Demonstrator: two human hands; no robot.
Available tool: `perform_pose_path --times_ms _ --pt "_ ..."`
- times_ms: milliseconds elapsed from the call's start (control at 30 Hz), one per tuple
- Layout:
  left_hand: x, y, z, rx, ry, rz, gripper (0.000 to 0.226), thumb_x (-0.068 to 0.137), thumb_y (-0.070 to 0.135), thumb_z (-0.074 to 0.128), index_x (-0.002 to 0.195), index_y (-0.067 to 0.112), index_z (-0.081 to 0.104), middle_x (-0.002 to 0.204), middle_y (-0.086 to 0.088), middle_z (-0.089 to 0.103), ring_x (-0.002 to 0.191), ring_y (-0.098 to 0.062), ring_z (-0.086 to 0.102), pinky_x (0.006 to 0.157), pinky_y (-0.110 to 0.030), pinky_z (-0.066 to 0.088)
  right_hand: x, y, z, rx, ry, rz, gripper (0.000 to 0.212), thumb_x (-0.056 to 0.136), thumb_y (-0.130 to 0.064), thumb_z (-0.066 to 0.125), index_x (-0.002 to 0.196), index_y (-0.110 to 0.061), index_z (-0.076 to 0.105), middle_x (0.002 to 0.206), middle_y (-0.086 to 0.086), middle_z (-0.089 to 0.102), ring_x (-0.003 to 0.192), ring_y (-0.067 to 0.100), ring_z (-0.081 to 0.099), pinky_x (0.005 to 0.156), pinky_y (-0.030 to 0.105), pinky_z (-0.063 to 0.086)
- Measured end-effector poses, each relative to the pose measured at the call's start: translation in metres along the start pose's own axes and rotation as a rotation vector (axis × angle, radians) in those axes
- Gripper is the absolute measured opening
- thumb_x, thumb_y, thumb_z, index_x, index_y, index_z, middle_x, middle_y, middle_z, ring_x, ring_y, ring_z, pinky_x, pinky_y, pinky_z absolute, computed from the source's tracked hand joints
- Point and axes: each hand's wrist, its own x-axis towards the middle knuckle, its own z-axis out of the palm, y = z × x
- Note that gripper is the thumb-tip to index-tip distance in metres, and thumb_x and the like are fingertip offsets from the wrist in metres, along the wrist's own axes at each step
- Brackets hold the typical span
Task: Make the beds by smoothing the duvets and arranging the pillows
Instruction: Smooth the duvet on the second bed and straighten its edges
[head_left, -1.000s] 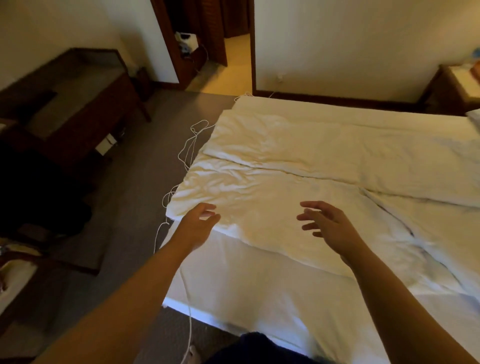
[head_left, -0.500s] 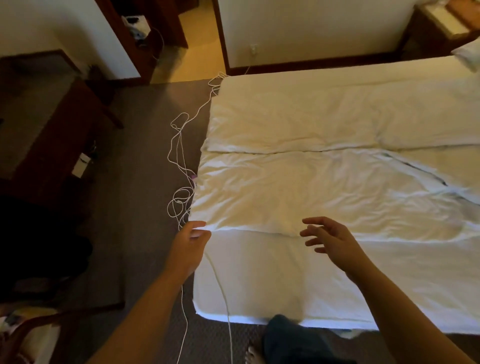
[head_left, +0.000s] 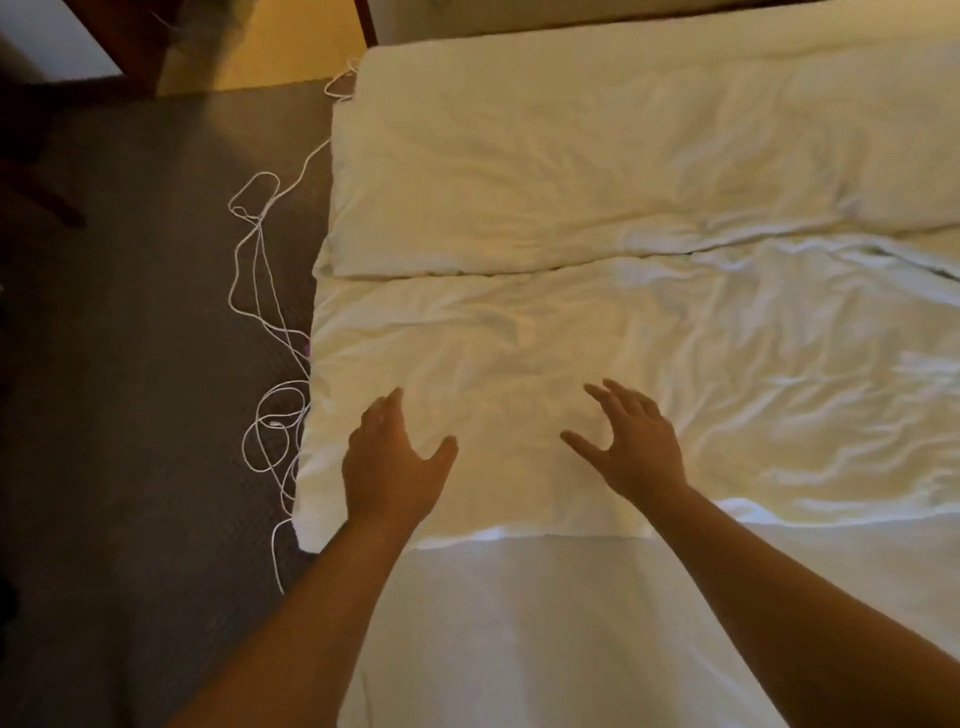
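Observation:
Two white duvets lie side by side across the bed. The near duvet (head_left: 597, 358) is wrinkled, with its folded edge running across the bare white sheet (head_left: 545, 634). The far duvet (head_left: 571, 166) lies beyond it, separated by a seam. My left hand (head_left: 392, 465) lies spread on the near duvet close to its left corner, fingers straight. My right hand (head_left: 631, 444) is spread open over the same duvet a little to the right, fingers extended. Neither hand grips the fabric. No pillow is in view.
A long white cord (head_left: 265, 322) lies tangled on the dark carpet (head_left: 130, 364) along the bed's left side. At the top left a lit doorway floor (head_left: 291, 47) and dark wooden furniture show.
My left hand has let go of the duvet's corner and moved onto its top. Both hands now lie spread on the near duvet. The view has tilted down, closer to the bed.

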Motion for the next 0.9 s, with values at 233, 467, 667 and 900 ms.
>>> perform_pose_path --times_ms 233,467,667,900 --pt "0.023 -0.087 0.163 0.382 -0.039 0.428 0.087 0.096 0.075 0.031 0.165 0.025 0.015 0.172 0.001 0.008 0.159 -0.028 -0.001 0.125 -0.060 0.003 -0.006 -0.002 0.160 -0.269 0.135 -0.064 0.104 0.083 -0.092 0.035 0.167 -0.038 0.007 0.176 -0.003 0.002 0.162 0.029 -0.002 0.125 0.067 0.003" --pt "0.062 -0.128 0.140 0.343 0.068 0.204 0.089 0.094 0.073 0.025 0.165 0.026 0.000 0.171 -0.012 -0.010 0.157 -0.038 -0.010 0.122 -0.065 -0.004 0.011 -0.082 0.188 -0.244 0.058 0.083 0.100 0.085 -0.095 0.019 0.164 -0.042 -0.013 0.174 0.000 -0.020 0.159 0.033 -0.021 0.122 0.070 -0.006" --pt "0.145 -0.193 0.089 0.253 -0.016 -0.160 0.083 0.088 0.086 0.013 0.157 0.050 -0.016 0.170 -0.021 -0.003 0.152 -0.053 0.008 0.113 -0.080 0.007 0.070 -0.188 0.226 -0.201 0.098 0.080 0.094 0.095 -0.082 0.030 0.165 -0.035 -0.011 0.174 0.008 -0.017 0.159 0.032 -0.019 0.122 0.070 -0.006" --pt "0.174 -0.154 0.061 0.272 0.218 0.145 0.088 0.084 0.037 0.043 0.165 0.018 0.013 0.172 -0.014 0.001 0.156 -0.043 0.006 0.119 -0.072 0.003 0.096 -0.182 0.194 -0.130 0.336 -0.087 0.062 0.094 -0.066 0.048 0.141 -0.028 0.058 0.146 0.003 0.056 0.138 0.033 0.049 0.110 0.054 0.034"
